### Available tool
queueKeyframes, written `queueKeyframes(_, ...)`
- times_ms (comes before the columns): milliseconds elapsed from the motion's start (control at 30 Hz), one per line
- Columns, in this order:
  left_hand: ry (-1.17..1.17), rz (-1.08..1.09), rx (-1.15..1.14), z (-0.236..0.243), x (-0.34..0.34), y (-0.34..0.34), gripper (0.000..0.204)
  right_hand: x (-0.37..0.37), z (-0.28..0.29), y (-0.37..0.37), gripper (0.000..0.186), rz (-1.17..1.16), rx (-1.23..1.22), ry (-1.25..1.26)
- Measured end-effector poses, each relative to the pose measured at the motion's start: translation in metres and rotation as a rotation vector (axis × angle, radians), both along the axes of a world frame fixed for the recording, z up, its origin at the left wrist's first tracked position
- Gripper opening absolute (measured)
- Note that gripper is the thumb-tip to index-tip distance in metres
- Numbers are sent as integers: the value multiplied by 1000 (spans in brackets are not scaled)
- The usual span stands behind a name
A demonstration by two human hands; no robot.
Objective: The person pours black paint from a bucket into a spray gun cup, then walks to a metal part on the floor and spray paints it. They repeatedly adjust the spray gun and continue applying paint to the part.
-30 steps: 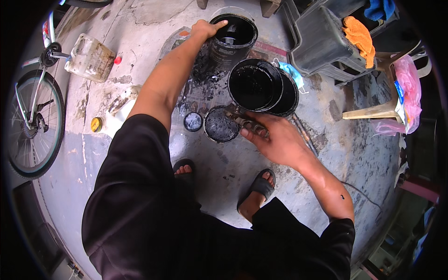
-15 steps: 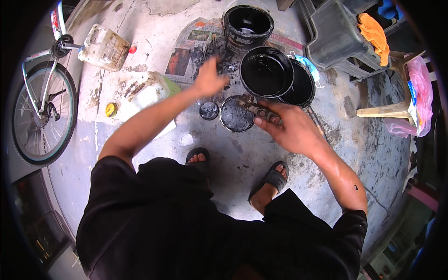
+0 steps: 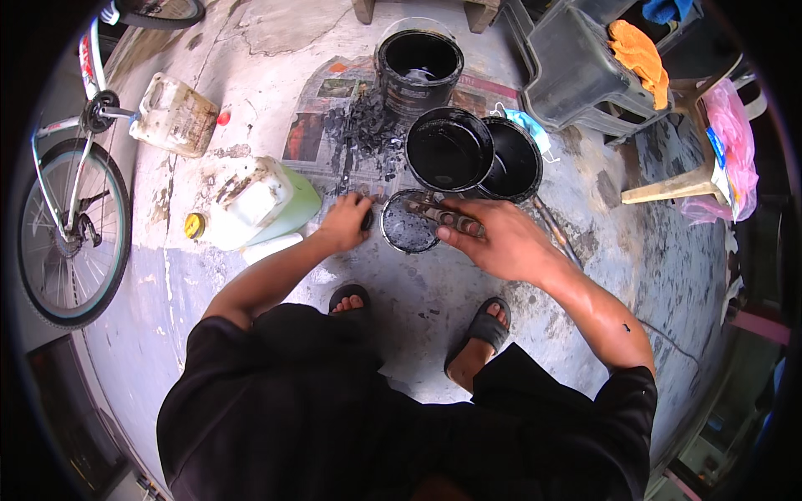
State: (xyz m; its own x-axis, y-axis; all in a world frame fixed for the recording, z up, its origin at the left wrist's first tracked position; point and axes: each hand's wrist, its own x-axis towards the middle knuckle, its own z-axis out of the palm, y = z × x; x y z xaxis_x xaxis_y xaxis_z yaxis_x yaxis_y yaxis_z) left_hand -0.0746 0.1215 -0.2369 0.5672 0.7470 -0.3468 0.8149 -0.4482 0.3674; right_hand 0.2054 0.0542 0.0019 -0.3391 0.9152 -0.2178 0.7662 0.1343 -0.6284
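Note:
My left hand (image 3: 346,225) is low beside the green-tinted jug, its fingers curled over the edge of a small round black lid (image 3: 368,220), mostly hidden by the hand. My right hand (image 3: 499,240) grips a stained metal tool (image 3: 451,219) with rounded knobs; its exact kind is unclear. The tool's front end overlaps a larger round lid (image 3: 408,234) with black residue on it. Just beyond are two black-coated open containers, one (image 3: 451,150) overlapping the other (image 3: 516,167). Farther back, a black bucket (image 3: 419,88) stands on newspaper.
Black-smeared newspaper (image 3: 305,134) covers the floor. On the left are a jug of greenish liquid (image 3: 296,204), a yellow cap (image 3: 194,225), a dirty jug (image 3: 175,115) and a bicycle (image 3: 75,225). At right, a grey plastic stool (image 3: 564,79) carries an orange cloth (image 3: 639,60); a blue mask (image 3: 530,129) lies nearby.
My left hand has come down from over the newspaper, towards me, and closed on the small black lid. My right hand keeps its grip on the tool. The view has tilted slightly.

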Motion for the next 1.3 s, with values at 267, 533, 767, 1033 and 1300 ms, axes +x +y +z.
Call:
queueKeyframes(267,-1050,600,-228,131,20,64,59,4,-6,1,49,21,-61,-30)
queueKeyframes(533,-1594,224,113,239,40,61,48,-2,-3,4,52,35,-63,-50)
queueKeyframes(767,-1571,479,-289,228,33,62,39,-1,-2,3,51,52,-74,-51)
queueKeyframes(1033,-1207,274,-232,231,20,61,61,3,2,3,51,37,-35,-30)
queueKeyframes(1300,-1476,272,-20,241,37,55,41,1,4,2,49,34,-89,-46)
